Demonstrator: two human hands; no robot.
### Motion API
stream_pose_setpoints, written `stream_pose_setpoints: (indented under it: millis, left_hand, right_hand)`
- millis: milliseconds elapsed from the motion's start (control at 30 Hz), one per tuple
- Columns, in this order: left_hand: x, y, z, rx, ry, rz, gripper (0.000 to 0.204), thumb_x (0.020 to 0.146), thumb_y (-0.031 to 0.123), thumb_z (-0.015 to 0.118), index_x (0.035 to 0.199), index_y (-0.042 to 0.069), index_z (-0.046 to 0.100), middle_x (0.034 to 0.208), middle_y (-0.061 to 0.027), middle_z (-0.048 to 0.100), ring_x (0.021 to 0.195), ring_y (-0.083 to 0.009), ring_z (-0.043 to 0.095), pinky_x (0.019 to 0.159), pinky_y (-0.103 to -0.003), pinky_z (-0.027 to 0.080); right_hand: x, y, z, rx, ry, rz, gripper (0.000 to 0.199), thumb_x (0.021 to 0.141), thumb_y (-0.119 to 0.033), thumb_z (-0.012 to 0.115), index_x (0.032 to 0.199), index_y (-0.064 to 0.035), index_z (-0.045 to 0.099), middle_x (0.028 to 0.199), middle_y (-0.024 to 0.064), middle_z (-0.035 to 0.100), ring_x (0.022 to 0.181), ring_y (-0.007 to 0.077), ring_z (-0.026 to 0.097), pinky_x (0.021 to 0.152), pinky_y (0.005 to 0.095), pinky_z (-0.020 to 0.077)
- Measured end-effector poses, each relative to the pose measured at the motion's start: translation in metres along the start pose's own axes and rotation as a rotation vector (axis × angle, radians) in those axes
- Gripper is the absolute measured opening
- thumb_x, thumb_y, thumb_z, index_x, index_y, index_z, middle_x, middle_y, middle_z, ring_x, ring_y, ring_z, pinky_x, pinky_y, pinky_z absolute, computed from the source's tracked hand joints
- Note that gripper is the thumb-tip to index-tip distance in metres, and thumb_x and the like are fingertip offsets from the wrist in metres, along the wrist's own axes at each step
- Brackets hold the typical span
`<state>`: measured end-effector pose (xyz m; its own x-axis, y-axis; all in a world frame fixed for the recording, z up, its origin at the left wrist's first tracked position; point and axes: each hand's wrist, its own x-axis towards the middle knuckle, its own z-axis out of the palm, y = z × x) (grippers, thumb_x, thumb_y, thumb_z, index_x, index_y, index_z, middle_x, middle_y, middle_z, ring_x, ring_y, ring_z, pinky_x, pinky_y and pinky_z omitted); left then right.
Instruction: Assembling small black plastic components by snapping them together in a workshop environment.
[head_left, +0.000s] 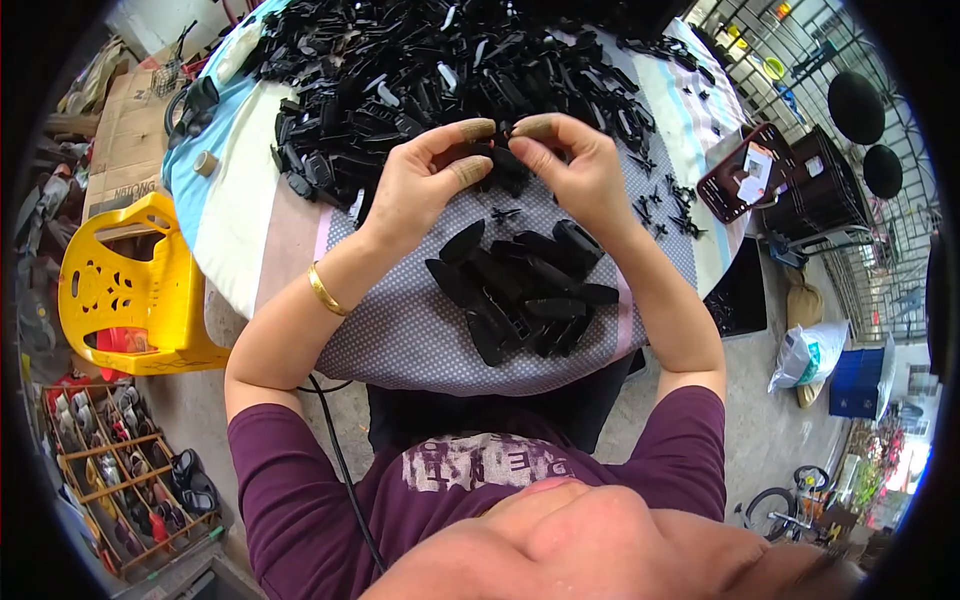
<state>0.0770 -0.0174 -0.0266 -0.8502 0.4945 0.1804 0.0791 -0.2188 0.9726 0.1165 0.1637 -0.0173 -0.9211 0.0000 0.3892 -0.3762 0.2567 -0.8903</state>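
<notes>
My left hand (425,182) and my right hand (580,172) meet over the near edge of a heaped pile of black plastic parts (370,90). Brown tape wraps several of my fingertips. Thumb and fingers of each hand close around a dark black plastic part (508,162), which barely stands out from the pile behind it. Nearer to me, between my forearms, lies a smaller heap of black curved parts (525,285). One small black branched piece (505,215) rests on the cloth just beyond that heap.
Small black branched pieces (680,215) are scattered on the right of the round cloth-covered table (400,345). A phone (745,175) stands at its right edge. A tape roll (205,163) sits at the left, above a yellow chair (150,290). A shoe rack (125,480) stands lower left.
</notes>
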Motion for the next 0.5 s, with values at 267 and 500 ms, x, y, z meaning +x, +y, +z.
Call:
stream_pose_setpoints:
  millis: [267,500]
  left_hand:
    - [-0.001,-0.002,-0.005,-0.060,0.070,0.036,0.043,0.079,-0.002,0.066,0.120,-0.002,0.054,0.105,-0.0100,0.063,0.092,-0.0140,0.061,0.085,-0.026,0.050]
    - [-0.005,0.001,0.004,-0.039,0.078,0.076,0.041,0.079,-0.002,0.065,0.119,-0.003,0.055,0.107,-0.0104,0.063,0.095,-0.0148,0.060,0.087,-0.026,0.050]
  right_hand:
    - [-0.008,-0.008,0.012,-0.138,0.005,-0.111,0.029,0.077,-0.004,0.069,0.104,0.0035,0.061,0.098,0.0103,0.066,0.093,0.0162,0.063,0.083,0.0279,0.0494]
    - [-0.008,-0.006,0.016,-0.412,0.022,-0.353,0.030,0.073,-0.004,0.072,0.100,0.0029,0.061,0.093,0.0113,0.066,0.083,0.0167,0.064,0.074,0.0273,0.0514]
